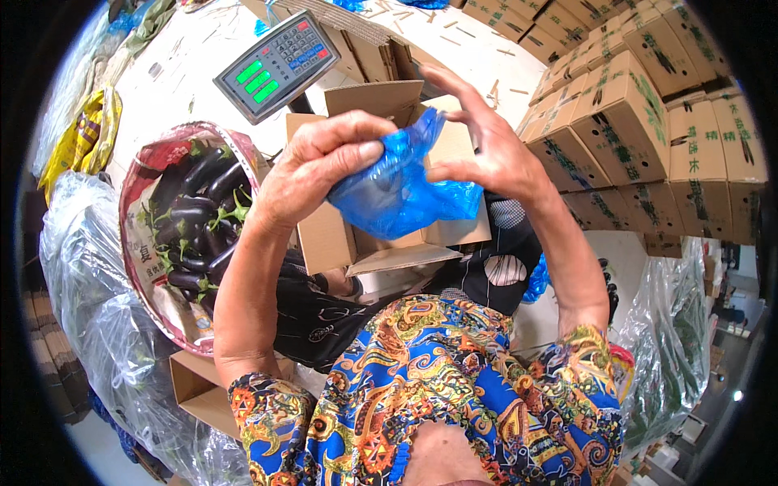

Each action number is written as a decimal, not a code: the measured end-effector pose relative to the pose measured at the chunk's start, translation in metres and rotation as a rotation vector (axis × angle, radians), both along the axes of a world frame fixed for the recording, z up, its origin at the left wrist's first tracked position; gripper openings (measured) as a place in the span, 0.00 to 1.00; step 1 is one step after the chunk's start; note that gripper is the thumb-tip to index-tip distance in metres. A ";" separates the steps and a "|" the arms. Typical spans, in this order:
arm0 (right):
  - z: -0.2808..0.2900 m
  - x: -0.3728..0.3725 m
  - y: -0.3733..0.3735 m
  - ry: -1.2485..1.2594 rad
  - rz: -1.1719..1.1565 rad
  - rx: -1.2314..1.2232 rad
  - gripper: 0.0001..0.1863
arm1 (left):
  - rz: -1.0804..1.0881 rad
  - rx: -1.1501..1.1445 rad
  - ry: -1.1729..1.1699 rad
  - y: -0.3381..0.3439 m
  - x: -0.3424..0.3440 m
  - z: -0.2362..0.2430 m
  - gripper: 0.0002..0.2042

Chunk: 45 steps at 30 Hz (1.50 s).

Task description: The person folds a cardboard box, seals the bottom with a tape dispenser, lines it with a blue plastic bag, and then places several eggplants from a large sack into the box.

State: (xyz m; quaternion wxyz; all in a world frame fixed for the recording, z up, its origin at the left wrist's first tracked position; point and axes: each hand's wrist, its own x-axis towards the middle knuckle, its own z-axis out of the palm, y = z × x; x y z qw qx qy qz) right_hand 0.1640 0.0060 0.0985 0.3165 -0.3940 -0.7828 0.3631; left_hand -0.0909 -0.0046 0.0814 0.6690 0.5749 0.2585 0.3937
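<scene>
The left hand (pixel 318 166) pinches the blue bag (pixel 387 198); the right hand (pixel 504 154) spreads wide; hard tugging could tear it.

Bare left hand (pixel 332 155) pinches thin, translucent blue plastic bag (pixel 405 194) over open brown cardboard box (pixel 326 240); bare right hand (pixel 504 158) spread at bag's right edge. Leftward, round red-rimmed basket (pixel 146 282) of glossy dark-purple eggplants (pixel 193 215). Beyond: grey rectangular scale panel (pixel 277 68), displays lit green.

Scraps (pixel 504 52), perhaps cardboard, on pale floor (pixel 519 73)
</scene>
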 end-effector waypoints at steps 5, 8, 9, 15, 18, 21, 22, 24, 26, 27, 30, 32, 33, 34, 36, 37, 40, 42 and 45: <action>0.004 -0.021 0.020 0.105 0.396 -0.642 0.31 | 0.120 0.010 0.022 0.002 -0.014 -0.006 0.08; -0.009 -0.005 0.017 0.020 0.233 -0.641 0.23 | 0.221 0.002 -0.087 0.011 -0.027 -0.011 0.08; -0.012 0.006 0.018 0.050 0.128 -0.628 0.23 | 0.244 -0.021 -0.104 0.013 -0.031 -0.013 0.09; -0.010 0.026 0.013 0.531 -0.151 -0.633 0.21 | 0.042 0.009 0.251 0.024 -0.036 -0.019 0.31; 0.006 0.005 0.005 0.371 -0.065 -0.563 0.26 | -0.124 0.030 0.433 0.022 -0.025 -0.006 0.45; 0.015 -0.012 0.004 0.208 0.126 -0.528 0.33 | -0.171 -0.004 0.178 0.026 -0.016 -0.016 0.42; 0.013 -0.014 0.003 0.182 0.116 -0.523 0.33 | -0.173 -0.092 0.255 0.025 -0.018 -0.012 0.33; 0.008 -0.016 0.002 0.129 0.086 -0.514 0.34 | -0.240 -0.022 0.371 0.023 -0.017 -0.004 0.22; -0.005 -0.010 0.003 0.157 0.062 -0.527 0.35 | -0.155 -0.010 0.327 0.020 -0.015 -0.008 0.15; -0.010 -0.006 0.003 0.161 0.045 -0.533 0.36 | -0.115 -0.063 0.314 0.019 -0.016 -0.010 0.15; -0.020 -0.005 -0.003 0.138 -0.048 -0.505 0.29 | 0.102 -0.093 0.218 0.026 -0.029 -0.022 0.11; -0.022 0.001 -0.003 0.035 -0.099 -0.615 0.23 | 0.255 0.059 0.194 0.033 -0.039 -0.027 0.11; -0.015 -0.002 -0.008 -0.021 -0.144 -0.581 0.16 | 0.299 0.080 0.193 0.035 -0.041 -0.034 0.11; -0.017 -0.003 -0.011 0.004 -0.162 -0.581 0.16 | 0.344 0.011 0.111 0.036 -0.040 -0.039 0.11; -0.021 -0.003 -0.017 0.056 -0.213 -0.577 0.16 | 0.421 -0.121 -0.058 0.038 -0.030 -0.045 0.10; -0.022 -0.005 -0.018 0.085 -0.197 -0.572 0.16 | 0.424 -0.165 -0.132 0.039 -0.027 -0.047 0.11; -0.023 -0.017 -0.025 0.117 -0.246 -0.511 0.17 | 0.663 -0.076 0.104 0.031 -0.012 -0.046 0.12; -0.020 -0.022 -0.028 0.106 -0.249 -0.514 0.18 | 0.746 0.002 0.126 0.030 -0.002 -0.045 0.16; -0.021 -0.021 -0.033 0.107 -0.265 -0.490 0.17 | 0.533 0.112 0.375 0.023 -0.006 -0.021 0.16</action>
